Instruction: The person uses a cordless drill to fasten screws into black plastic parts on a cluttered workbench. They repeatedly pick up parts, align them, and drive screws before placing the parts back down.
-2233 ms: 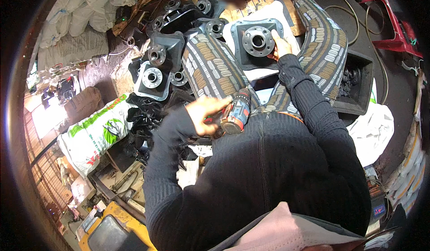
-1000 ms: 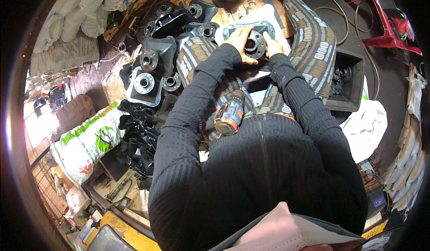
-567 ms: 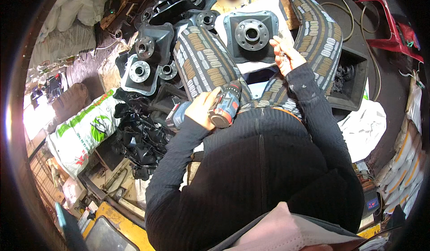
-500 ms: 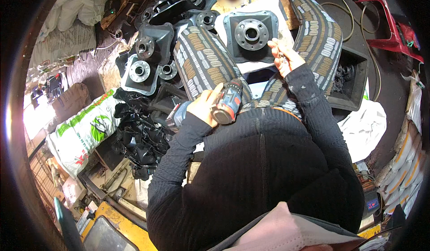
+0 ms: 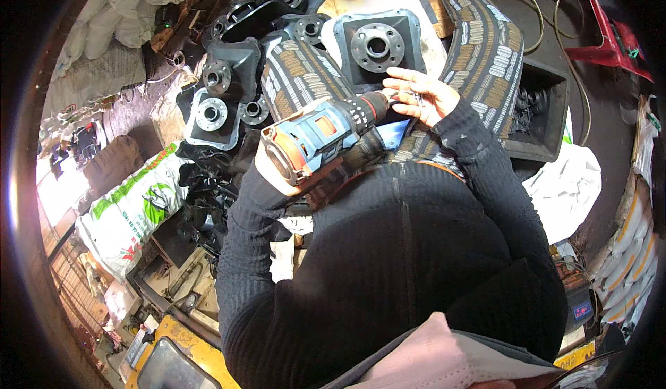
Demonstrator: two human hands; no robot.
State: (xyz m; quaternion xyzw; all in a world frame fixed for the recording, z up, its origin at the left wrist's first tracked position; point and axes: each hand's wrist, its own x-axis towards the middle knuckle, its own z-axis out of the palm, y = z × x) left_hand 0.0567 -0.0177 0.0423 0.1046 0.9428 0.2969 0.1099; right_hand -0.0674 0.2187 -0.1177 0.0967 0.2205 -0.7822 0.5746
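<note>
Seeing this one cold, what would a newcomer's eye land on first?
Most likely the blue-and-orange power drill in the left hand, across the middle, its nose beside the right hand. Just above, between the patterned trouser legs, sits a dark flanged part; similar parts crowd the upper left.

A blue and orange drill (image 5: 322, 133) points its nose (image 5: 374, 106) to two o'clock. At one o'clock from it sits a black boxy part (image 5: 411, 36), its round gray metal ring (image 5: 361, 49) facing up. Tiny shiny bits (image 5: 418, 99) sit in the right fingers (image 5: 411, 76).
</note>
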